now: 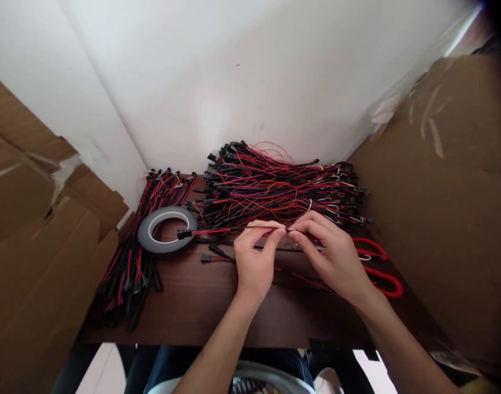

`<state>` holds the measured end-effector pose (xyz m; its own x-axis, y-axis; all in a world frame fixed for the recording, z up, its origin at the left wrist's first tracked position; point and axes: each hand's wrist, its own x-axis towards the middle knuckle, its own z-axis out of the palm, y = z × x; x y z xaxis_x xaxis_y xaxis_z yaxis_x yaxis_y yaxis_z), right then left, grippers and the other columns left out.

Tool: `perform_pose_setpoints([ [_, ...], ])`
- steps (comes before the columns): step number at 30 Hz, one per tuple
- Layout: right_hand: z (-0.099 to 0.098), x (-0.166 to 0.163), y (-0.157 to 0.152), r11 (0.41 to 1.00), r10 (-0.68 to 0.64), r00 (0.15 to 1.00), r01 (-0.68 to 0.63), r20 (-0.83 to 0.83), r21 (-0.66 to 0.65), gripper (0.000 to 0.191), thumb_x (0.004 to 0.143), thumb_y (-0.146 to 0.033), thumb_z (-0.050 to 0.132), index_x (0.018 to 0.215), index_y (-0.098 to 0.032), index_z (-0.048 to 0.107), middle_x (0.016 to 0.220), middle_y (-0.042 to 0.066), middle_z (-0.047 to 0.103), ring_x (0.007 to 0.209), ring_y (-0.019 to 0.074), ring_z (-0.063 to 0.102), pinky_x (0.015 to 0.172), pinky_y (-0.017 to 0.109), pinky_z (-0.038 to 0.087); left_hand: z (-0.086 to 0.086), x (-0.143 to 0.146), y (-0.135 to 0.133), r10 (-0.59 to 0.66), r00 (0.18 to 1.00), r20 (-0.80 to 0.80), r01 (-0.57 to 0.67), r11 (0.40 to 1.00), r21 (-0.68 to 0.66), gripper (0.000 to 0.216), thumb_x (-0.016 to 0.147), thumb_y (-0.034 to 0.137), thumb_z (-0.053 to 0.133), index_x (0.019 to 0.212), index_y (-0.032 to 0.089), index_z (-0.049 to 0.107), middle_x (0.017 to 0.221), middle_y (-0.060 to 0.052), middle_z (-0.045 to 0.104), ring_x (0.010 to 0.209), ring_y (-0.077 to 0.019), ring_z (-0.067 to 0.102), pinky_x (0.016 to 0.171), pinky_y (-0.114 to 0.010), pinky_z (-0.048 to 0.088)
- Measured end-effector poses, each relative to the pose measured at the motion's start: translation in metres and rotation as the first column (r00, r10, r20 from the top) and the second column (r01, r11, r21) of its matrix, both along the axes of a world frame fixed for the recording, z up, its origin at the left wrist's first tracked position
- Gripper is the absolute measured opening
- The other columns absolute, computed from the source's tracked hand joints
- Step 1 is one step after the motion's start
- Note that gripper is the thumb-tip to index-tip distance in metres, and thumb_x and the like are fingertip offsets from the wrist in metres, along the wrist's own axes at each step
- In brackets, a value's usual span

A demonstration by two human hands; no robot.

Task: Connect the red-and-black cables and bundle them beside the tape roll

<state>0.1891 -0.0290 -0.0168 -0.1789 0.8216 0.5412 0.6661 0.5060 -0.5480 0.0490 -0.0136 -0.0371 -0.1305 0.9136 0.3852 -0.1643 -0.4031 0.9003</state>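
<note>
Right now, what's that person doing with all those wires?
The left hand and right hand each have a fingertip grip on a thin red-and-black cable, pinching it at spots close together. Its black connector points left, overlapping the grey tape roll in this view. A big heap of similar cables lies beyond the hands, and a smaller bunch to the left. Red handles, probably scissors, show beside the right hand.

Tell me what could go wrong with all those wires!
The thin cable might slip, since the left hand and right hand only pinch it. Its black connector overlaps the tape roll in this view, so it could perhaps catch there. Wires cross in the big wire pile, so pulling one might tangle others.
</note>
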Motion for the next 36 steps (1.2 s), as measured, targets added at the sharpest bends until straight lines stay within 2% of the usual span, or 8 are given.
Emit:
perform_pose_setpoints([
  [4, -0.001, -0.002, 0.002, 0.999, -0.011, 0.999, 0.013, -0.037, 0.033, 0.011, 0.094, -0.023, 0.055, 0.087, -0.019, 0.062, 0.085, 0.003, 0.059, 0.079, 0.0143, 0.056, 0.07, 0.028, 0.044, -0.002, 0.0, 0.001, -0.104, 0.991, 0.087, 0.114, 0.987, -0.117, 0.01, 0.08, 0.02, 0.071, 0.089, 0.018, 0.076, 0.09, -0.006, 0.073, 0.084, -0.0173, 0.067, 0.079, -0.029, 0.052],
  [8, 0.0, -0.002, 0.002, 1.0, 0.018, 1.0, -0.018, -0.025, 0.0, 0.012, 0.095, -0.023, 0.054, 0.087, -0.018, 0.061, 0.086, 0.003, 0.057, 0.079, 0.0128, 0.055, 0.07, 0.027, 0.043, -0.004, -0.001, 0.003, -0.171, 0.98, 0.098, 0.179, 0.981, -0.08, 0.007, 0.08, 0.02, 0.071, 0.083, 0.017, 0.077, 0.086, -0.006, 0.072, 0.084, -0.0172, 0.067, 0.078, -0.028, 0.053],
  [19, 0.004, -0.001, 0.002, 0.996, 0.083, 0.997, -0.083, -0.002, -0.021, 0.012, 0.095, -0.021, 0.054, 0.086, -0.018, 0.06, 0.087, 0.002, 0.057, 0.08, 0.0124, 0.055, 0.071, 0.026, 0.043, -0.004, -0.001, 0.0, -0.024, 1.0, -0.006, 0.024, 1.0, 0.001, 0.008, 0.08, 0.019, 0.072, 0.072, 0.019, 0.076, 0.078, -0.003, 0.072, 0.077, -0.0147, 0.065, 0.074, -0.025, 0.05],
  [22, 0.001, -0.003, 0.002, 0.998, 0.043, 0.999, -0.042, -0.01, 0.035, 0.009, 0.094, -0.019, 0.055, 0.087, -0.018, 0.061, 0.086, 0.002, 0.057, 0.079, 0.0118, 0.055, 0.071, 0.025, 0.043, -0.004, -0.002, 0.0, -0.053, 0.992, 0.116, 0.063, 0.994, -0.085, 0.008, 0.08, 0.026, 0.073, 0.081, 0.018, 0.075, 0.079, -0.003, 0.072, 0.074, -0.0143, 0.065, 0.072, -0.025, 0.051],
  [25, 0.0, -0.001, 0.001, 0.996, 0.009, 1.0, -0.008, -0.008, 0.086, 0.006, 0.093, -0.017, 0.057, 0.09, -0.017, 0.062, 0.085, 0.002, 0.059, 0.079, 0.0118, 0.056, 0.072, 0.025, 0.044, -0.002, -0.007, 0.004, -0.033, 0.933, 0.359, 0.114, 0.972, -0.206, 0.025, 0.082, 0.04, 0.07, 0.093, 0.017, 0.071, 0.071, -0.001, 0.068, 0.063, -0.0103, 0.061, 0.064, -0.022, 0.049],
  [29, 0.0, 0.009, 0.001, 0.998, 0.009, 1.0, -0.008, -0.008, 0.055, 0.008, 0.093, -0.016, 0.058, 0.098, -0.019, 0.063, 0.088, 0.002, 0.064, 0.081, 0.0114, 0.06, 0.073, 0.023, 0.046, 0.003, -0.022, 0.011, 0.07, 0.839, 0.54, 0.076, 0.967, -0.244, 0.034, 0.073, 0.047, 0.077, 0.077, 0.015, 0.067, 0.063, 0.001, 0.062, 0.057, -0.0069, 0.055, 0.057, -0.018, 0.044],
  [33, 0.002, 0.014, -0.002, 1.0, 0.022, 1.0, -0.022, 0.0, 0.014, 0.006, 0.092, -0.016, 0.058, 0.088, -0.019, 0.062, 0.083, 0.001, 0.064, 0.076, 0.0108, 0.06, 0.068, 0.022, 0.046, 0.008, -0.038, 0.017, 0.1, 0.882, 0.46, 0.011, 0.972, -0.233, 0.036, 0.071, 0.048, 0.079, 0.075, 0.014, 0.07, 0.06, 0.001, 0.062, 0.057, -0.0065, 0.055, 0.056, -0.017, 0.045],
  [36, 0.004, 0.011, -0.003, 0.998, 0.047, 0.999, -0.048, 0.027, 0.046, 0.01, 0.092, -0.015, 0.057, 0.083, -0.018, 0.058, 0.08, 0.001, 0.062, 0.074, 0.0112, 0.059, 0.067, 0.022, 0.046, 0.01, -0.046, 0.018, 0.108, 0.917, 0.383, -0.029, 0.978, -0.208, 0.034, 0.072, 0.047, 0.077, 0.073, 0.014, 0.071, 0.06, 0.0, 0.064, 0.055, -0.0062, 0.055, 0.055, -0.016, 0.044],
])
